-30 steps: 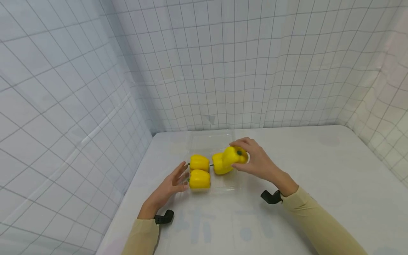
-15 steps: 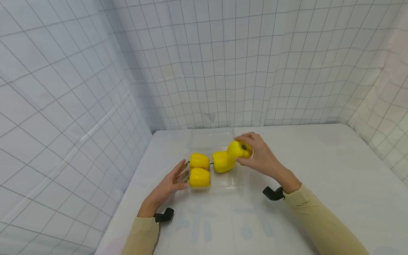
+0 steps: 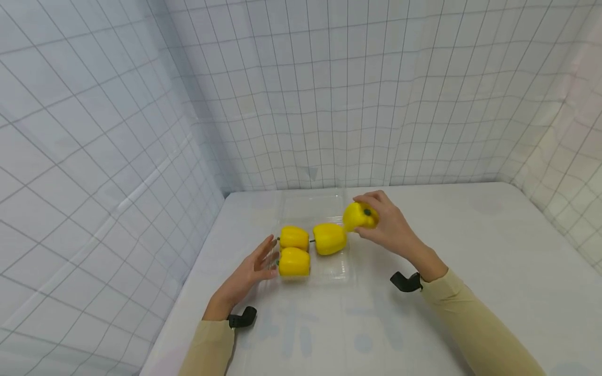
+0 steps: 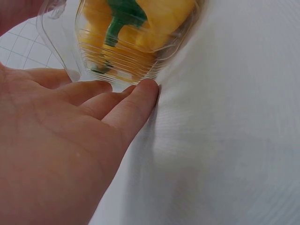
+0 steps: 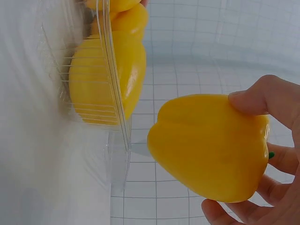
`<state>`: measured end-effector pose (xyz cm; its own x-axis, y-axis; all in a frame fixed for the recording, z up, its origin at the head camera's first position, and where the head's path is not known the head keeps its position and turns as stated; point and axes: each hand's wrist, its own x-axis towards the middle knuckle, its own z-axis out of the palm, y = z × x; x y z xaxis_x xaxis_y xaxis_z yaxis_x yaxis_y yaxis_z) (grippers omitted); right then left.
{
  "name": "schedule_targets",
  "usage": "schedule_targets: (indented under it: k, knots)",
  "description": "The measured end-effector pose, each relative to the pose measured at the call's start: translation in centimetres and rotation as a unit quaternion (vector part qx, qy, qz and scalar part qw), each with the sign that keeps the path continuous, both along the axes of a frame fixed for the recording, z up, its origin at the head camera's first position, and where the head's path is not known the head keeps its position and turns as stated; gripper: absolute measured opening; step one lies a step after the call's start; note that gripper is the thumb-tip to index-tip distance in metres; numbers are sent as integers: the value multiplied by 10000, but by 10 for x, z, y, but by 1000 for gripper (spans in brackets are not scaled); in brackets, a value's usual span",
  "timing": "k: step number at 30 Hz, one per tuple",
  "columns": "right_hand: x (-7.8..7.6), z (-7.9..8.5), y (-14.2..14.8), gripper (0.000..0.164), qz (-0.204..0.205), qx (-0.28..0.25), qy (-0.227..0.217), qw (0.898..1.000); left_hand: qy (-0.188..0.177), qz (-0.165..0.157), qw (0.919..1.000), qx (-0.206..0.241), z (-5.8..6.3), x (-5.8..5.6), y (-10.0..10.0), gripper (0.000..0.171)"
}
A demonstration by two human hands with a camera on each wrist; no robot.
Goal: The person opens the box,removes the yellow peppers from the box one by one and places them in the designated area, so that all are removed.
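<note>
Pepper [image 3: 359, 216], pinched between thumb and fingers of the right hand [image 3: 391, 227], hangs just beside the clear container [image 3: 335, 269]; the left hand [image 3: 245, 277], fingers extended, lies at its opposite wall. I'd call this a carry near the rim, in or out unclear, and the next move wants clearance there. Stem [image 3: 368, 212] points right and up, blunt end toward the container, long axis slanted.

Pepper [image 5: 208, 145] in the right hand [image 3: 388, 227]: smooth, softly glossy, plastic-looking. Container [image 3: 335, 269] beside the left hand [image 3: 242, 274]: thin, clear, shiny plastic; walls ribbed. Peppers [image 3: 294, 262] between the hands: smooth, similar gloss. Sleeve [image 3: 472, 318] behind the right hand: matt cloth, lightly creased. Gridded sheet [image 3: 338, 104] beyond both hands: rippled; cloth or plastic film, cannot tell.
</note>
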<state>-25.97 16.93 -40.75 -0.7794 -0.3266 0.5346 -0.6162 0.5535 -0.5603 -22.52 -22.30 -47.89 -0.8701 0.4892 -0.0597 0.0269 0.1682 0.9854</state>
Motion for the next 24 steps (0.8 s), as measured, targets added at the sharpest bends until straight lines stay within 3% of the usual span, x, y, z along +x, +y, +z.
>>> schedule_targets:
  k: [16,24]
  knots:
    - [-5,-5,10,61,-210,-69,-490,9986,-105,-50,9999,-5,-3,1,0,95]
    - [-14,-14,16,62,-319,66,-677,9972,75,-143,9999,28,-2,-3,-1,93]
